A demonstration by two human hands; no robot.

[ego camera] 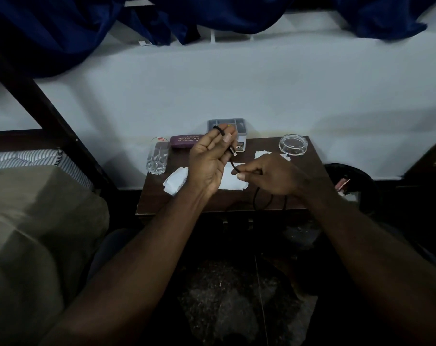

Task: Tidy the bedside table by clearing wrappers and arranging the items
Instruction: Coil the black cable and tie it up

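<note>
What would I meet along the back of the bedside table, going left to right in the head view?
drinking glass → purple glasses case → grey compartment box → glass ashtray

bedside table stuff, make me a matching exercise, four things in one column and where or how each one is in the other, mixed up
Things: 1 drinking glass; 2 glasses case; 3 ashtray; 4 black cable.
States: a held between left hand and right hand; b back right corner of the table; c back left corner; d purple, lying at the back edge.
Pairs: 1-c; 2-d; 3-b; 4-a.
</note>
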